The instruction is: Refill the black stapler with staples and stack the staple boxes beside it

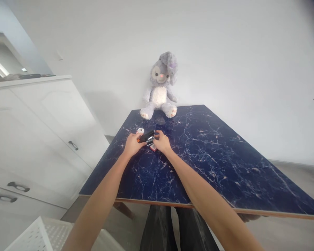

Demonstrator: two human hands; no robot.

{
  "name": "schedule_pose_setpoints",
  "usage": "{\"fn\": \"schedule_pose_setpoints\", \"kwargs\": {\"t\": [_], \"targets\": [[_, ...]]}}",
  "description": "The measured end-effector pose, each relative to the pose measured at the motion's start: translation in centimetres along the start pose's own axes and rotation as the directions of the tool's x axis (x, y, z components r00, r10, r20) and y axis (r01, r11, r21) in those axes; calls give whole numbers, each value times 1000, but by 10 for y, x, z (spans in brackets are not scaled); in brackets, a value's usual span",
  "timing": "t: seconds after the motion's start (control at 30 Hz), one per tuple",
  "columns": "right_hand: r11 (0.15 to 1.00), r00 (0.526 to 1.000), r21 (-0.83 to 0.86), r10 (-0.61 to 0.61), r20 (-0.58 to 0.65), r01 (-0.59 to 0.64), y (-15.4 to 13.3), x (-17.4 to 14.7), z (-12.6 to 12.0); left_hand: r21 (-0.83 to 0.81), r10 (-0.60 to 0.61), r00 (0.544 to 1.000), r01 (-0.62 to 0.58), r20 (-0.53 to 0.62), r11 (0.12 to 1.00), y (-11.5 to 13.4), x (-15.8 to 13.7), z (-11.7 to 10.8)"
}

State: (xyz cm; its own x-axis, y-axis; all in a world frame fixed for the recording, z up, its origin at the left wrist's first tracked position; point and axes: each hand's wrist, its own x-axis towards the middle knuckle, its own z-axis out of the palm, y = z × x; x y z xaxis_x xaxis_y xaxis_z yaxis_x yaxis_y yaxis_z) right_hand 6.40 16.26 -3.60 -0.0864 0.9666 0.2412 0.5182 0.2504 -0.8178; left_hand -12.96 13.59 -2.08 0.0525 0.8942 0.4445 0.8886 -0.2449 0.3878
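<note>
Left hand [133, 144] and right hand [162, 142] are both gripping a black object [149, 134] between them, over the table [211, 157]. Small white box [140, 130] just past the left hand is showing dark marks, too tiny to read tbh, and a red-and-white box [153, 147] is peeking out below. Blue marbled top's stretching way out to the right; left edge is running closer. Plush toy [159, 96] is sitting at the back, near a pale wall [225, 52].

Black object [148, 135], elongated, partly glossy, slanted
</note>
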Motion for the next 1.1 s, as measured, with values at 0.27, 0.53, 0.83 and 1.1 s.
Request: {"fn": "schedule_pose_setpoints", "kwargs": {"t": [0.27, 0.53, 0.83, 1.1], "targets": [[997, 998, 50, 61, -15, -60, -8, -4, -8, 17, -91, 993, 92, -72, 996, 17, -6, 14], [1000, 998, 6, -26, 59, 26, -3, -2, -6, 77, -41, 996, 47, -81, 996, 24, -7, 12], [965, 984, -206, -147, 102, 165, -5, -15, 2, -61, 47, 998, -49, -31, 997, 5, 4, -3], [919, 989, -367, -132, 64, 147, 0, -23, -3, 35, -201, 978, 199, 48, 979, -26, 8, -18]]}}
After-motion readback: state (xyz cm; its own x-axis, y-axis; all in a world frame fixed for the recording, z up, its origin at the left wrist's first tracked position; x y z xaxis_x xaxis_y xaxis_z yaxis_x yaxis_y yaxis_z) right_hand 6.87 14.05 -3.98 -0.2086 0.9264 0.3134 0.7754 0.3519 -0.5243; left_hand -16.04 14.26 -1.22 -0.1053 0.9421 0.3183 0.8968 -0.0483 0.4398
